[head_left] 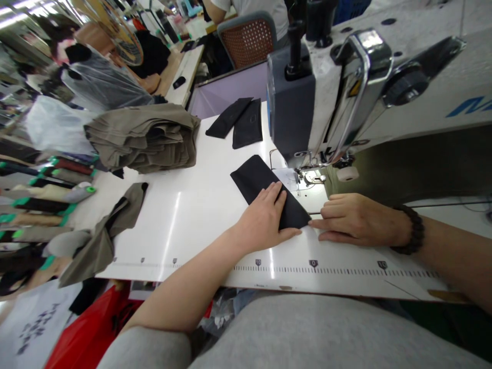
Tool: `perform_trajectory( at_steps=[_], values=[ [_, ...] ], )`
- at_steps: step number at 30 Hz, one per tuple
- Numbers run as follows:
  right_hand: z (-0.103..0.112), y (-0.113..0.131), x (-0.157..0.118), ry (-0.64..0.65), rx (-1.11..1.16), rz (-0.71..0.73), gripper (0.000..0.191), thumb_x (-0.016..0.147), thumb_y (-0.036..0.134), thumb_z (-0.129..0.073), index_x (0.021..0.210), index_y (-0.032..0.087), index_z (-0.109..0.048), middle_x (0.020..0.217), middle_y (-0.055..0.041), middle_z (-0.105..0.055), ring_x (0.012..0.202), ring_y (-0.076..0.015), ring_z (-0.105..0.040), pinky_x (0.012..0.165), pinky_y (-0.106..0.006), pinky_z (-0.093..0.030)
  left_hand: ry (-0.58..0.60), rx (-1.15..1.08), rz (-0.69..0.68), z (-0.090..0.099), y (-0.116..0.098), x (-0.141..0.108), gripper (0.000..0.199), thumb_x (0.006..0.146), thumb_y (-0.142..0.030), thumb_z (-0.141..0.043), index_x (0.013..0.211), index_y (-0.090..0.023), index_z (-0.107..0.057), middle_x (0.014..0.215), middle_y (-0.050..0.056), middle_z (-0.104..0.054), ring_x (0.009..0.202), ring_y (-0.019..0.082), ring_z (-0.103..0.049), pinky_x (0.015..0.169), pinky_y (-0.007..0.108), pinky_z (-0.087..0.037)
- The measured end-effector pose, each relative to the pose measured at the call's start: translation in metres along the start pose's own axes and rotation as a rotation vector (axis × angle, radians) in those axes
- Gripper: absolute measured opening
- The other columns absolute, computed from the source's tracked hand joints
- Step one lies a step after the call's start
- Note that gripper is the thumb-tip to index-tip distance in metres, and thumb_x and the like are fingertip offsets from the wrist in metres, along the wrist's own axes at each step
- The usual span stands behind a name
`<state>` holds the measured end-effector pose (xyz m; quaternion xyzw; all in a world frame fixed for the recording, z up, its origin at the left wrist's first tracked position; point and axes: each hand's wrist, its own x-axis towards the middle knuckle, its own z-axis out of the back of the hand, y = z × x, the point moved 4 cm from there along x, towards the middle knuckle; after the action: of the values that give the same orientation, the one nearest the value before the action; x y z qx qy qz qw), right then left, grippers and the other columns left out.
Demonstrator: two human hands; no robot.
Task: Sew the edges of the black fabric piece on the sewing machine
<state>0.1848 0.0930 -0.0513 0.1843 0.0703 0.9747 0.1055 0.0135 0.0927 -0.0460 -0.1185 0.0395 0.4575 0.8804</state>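
Note:
A folded black fabric piece point(251, 177) lies slantwise on the white sewing table, just left of the needle area. My left hand point(267, 215) rests flat on top of it, fingers stretched out and thumb apart. At the piece's lower right corner is my right hand point(348, 220), its fingers bent and drawn together, fingertips closed at that corner. The sewing machine point(294, 97) stands beyond my hands, with its presser foot area point(309, 177) close to the fabric's right edge. Whatever lies under my left palm is hidden.
Two black fabric pieces point(248, 123) lie farther back. A stack of olive-brown fabric point(146, 136) stands at the left, with a loose brown piece point(109, 230) nearer me. Thread cones point(49, 192) line the far left. Behind are a chair point(248, 41) and another person point(261, 15).

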Motion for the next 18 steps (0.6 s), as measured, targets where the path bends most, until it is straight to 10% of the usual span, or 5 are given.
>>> perform_trajectory(
  at_steps=[18],
  values=[
    [-0.008, 0.011, 0.009, 0.039, -0.142, -0.155, 0.043, 0.097, 0.036, -0.029, 0.1, 0.011, -0.064, 0.072, -0.0045, -0.055, 0.06, -0.0151, -0.046, 0.06, -0.03, -0.035, -0.035, -0.001, -0.013, -0.002, -0.002, 0.0, 0.079, 0.084, -0.056, -0.05, 0.131, 0.006, -0.038, 0.143, 0.031, -0.031, 0.136, 0.038, -0.027, 0.109, 0.051, -0.029]
  ],
)
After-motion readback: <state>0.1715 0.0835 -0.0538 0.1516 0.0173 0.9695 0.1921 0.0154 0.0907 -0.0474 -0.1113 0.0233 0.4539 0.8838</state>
